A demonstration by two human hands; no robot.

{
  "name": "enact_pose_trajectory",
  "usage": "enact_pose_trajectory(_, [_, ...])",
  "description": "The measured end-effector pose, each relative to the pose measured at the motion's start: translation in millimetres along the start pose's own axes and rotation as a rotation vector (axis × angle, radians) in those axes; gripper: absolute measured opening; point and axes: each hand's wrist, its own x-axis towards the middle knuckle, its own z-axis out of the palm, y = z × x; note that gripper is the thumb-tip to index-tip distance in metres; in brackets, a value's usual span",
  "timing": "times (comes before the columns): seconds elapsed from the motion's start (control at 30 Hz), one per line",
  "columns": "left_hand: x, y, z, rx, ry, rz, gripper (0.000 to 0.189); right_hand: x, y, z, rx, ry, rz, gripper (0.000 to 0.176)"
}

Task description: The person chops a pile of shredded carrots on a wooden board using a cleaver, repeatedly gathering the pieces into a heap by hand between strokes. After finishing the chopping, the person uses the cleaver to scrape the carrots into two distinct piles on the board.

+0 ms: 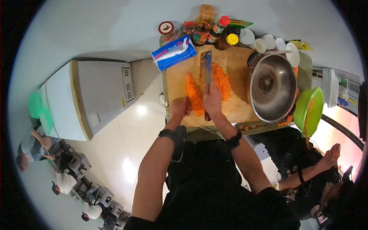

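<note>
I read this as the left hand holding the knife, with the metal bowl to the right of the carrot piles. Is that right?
Not quite: the head view shows the right hand holding the knife, not the left hand. The metal bowl is indeed to the right of the carrot piles.

The left arm and the right arm reach forward, bare along the forearms, both slanting inward until the hands sit near each other, apart. The left grip has its fingers bent and curled under, though how tightly they close is hard to make out, and the left wrist runs nearly in line with the forearm. The right grip sits slightly farther forward, fingers wrapped closed
</note>
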Motion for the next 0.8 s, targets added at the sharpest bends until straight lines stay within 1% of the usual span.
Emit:
enact_pose_trajectory(0.03, [-2.2,2.7,1.2,0.006,0.002,0.007,0.057,4.3,-7.9,3.0,0.005,0.008,0.0,0.023])
enact_pose_trajectory(0.1, [-3.4,1.1,0.0,-0.093,-0.017,0.003,0.058,9.2,-17.8,8.5,0.113,-0.258,0.34,0.028])
enact_pose_trajectory(0.13, [-1.2,-1.7,-0.6,-0.083,-0.016,0.003,0.058,10.1,-18.6,11.0,0.12,-0.255,0.347,0.028])
enact_pose_trajectory(0.2, [-1.4,-6.1,0.0,-0.074,0.008,0.101,0.059,8.4,-16.8,12.8,0.13,-0.195,0.317,0.031])
enact_pose_trajectory(0.33, [-1.4,-6.6,-0.3,-0.056,0.004,0.139,0.058,0.2,-8.1,7.1,0.159,-0.156,0.348,0.035])
enact_pose_trajectory(0.4, [1.2,-6.0,-0.2,-0.04,-0.012,0.086,0.056,-9.0,-5.6,4.5,0.176,-0.088,0.544,0.032])
enact_pose_trajectory(0.43, [0.6,-6.6,0.0,-0.043,-0.013,0.086,0.056,-13.6,-4.3,4.7,0.174,-0.089,0.543,0.032])
enact_pose_trajectory(0.5, [-1.8,-7.6,1.6,-0.104,-0.027,0.119,0.056,-22.0,-0.9,5.0,0.258,0.037,0.442,0.031])
enact_pose_trajectory(0.53, [-2.6,-7.1,0.8,-0.11,-0.028,0.119,0.056,-26.3,1.1,4.3,0.255,0.035,0.438,0.031])
enact_pose_trajectory(0.6, [-1.5,-2.7,-2.9,-0.018,-0.086,0.108,0.043,-30.2,4.4,1.6,0.406,0.033,0.553,0.032])
enact_pose_trajectory(0.63, [-2.5,-1.1,-2.8,-0.024,-0.086,0.108,0.043,-26.4,-3.6,-10.5,0.403,0.03,0.549,0.032])
enact_pose_trajectory(0.7, [-5.8,-2.2,-2.7,-0.062,-0.079,0.107,0.04,-18.4,-10.9,-42.3,0.501,-0.075,0.813,0.036])
enact_pose_trajectory(0.73, [-7.6,-4.5,-2.5,-0.068,-0.078,0.101,0.04,-19.4,6.0,-48.1,0.495,-0.081,0.814,0.036])
enact_pose_trajectory(0.8, [-8.9,-5.6,-0.9,-0.104,-0.032,0.111,0.056,-17.0,43.8,-57.8,0.161,-0.027,0.244,0.029])
